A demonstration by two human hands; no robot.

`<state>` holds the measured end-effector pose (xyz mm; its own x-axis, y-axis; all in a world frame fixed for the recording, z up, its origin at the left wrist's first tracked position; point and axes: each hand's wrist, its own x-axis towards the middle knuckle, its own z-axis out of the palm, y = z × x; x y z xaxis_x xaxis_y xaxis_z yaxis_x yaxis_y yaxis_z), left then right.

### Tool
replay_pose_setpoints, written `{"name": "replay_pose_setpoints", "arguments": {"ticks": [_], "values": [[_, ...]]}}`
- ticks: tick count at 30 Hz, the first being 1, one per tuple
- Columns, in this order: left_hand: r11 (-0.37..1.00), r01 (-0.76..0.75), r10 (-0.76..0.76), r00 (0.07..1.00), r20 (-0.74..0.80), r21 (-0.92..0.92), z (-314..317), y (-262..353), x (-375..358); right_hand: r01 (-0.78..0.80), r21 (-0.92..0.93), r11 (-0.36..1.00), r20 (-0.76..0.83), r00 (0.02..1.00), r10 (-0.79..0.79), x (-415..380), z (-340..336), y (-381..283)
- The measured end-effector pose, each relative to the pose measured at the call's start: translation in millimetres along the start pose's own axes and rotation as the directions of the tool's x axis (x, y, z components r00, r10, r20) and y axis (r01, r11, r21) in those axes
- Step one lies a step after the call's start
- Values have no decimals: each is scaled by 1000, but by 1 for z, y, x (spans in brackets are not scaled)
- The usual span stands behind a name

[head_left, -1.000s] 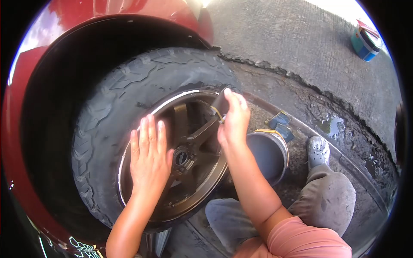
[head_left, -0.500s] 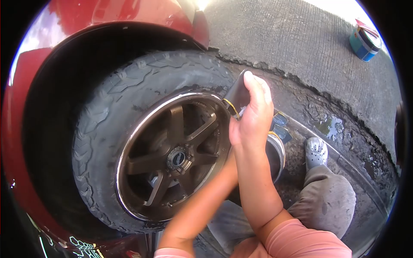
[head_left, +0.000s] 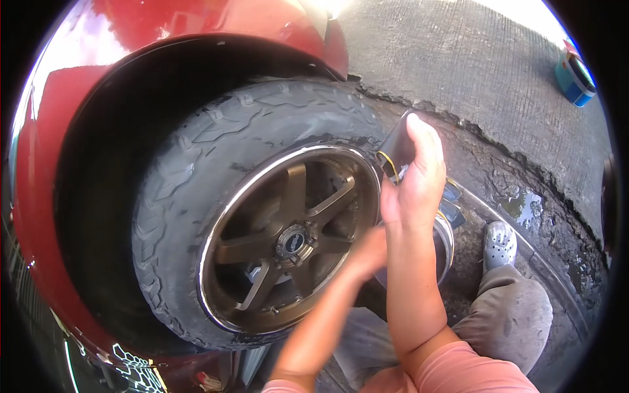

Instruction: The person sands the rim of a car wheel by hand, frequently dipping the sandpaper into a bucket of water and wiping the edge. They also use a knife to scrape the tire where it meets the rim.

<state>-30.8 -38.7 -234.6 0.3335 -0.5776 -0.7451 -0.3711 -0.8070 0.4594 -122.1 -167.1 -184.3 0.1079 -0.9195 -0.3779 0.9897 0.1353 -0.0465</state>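
My right hand (head_left: 426, 177) is wrapped around a dark grey, smooth piece with a yellow-edged band (head_left: 397, 145), held up beside the wheel's outer rim. What exactly this piece is, I cannot make out. Lower down, my left hand (head_left: 372, 250) is smeared by motion near the lower right of the rim, partly behind my right forearm; its fingers do not show. The bronze six-spoke wheel (head_left: 298, 196) has a bright lip and sits in a chunky-treaded tire (head_left: 173, 177). Behind my right forearm stands a bucket (head_left: 449, 245) with a pale rim, partly hidden.
A red car fender (head_left: 39, 157) arches over the tire. Dark blue, yellow-edged pieces (head_left: 453, 213) lie beside the bucket. My grey clog (head_left: 499, 242) rests on wet ground near a puddle (head_left: 524, 206). A blue-teal can (head_left: 575, 80) stands on the concrete (head_left: 445, 52).
The whole view has shifted, so wheel and car appear farther right. My left hand has come out from behind my right forearm, toward the wheel. My right hand keeps its hold.
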Motion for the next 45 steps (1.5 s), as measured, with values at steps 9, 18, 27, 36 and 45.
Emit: {"name": "replay_pose_setpoints", "arguments": {"ticks": [9, 18, 27, 36, 45], "values": [[-375, 333, 753, 654, 75, 865, -127, 89, -116, -54, -118, 992, -19, 998, 52, -21, -2, 45], [-344, 350, 613, 786, -74, 871, -127, 72, -182, -344, -230, 910, 66, 928, 368, -63, 10, 108], [44, 232, 668, 716, -201, 972, -124, 68, -230, -470, -269, 840, 193, 829, 526, -95, 29, 128], [212, 86, 741, 636, -218, 973, -131, 76, -235, -377, -378, 845, 186, 864, 468, -124, 38, 139], [226, 69, 764, 606, -221, 972, -135, 77, -233, -368, -438, 820, 204, 848, 490, -135, 41, 134]]}}
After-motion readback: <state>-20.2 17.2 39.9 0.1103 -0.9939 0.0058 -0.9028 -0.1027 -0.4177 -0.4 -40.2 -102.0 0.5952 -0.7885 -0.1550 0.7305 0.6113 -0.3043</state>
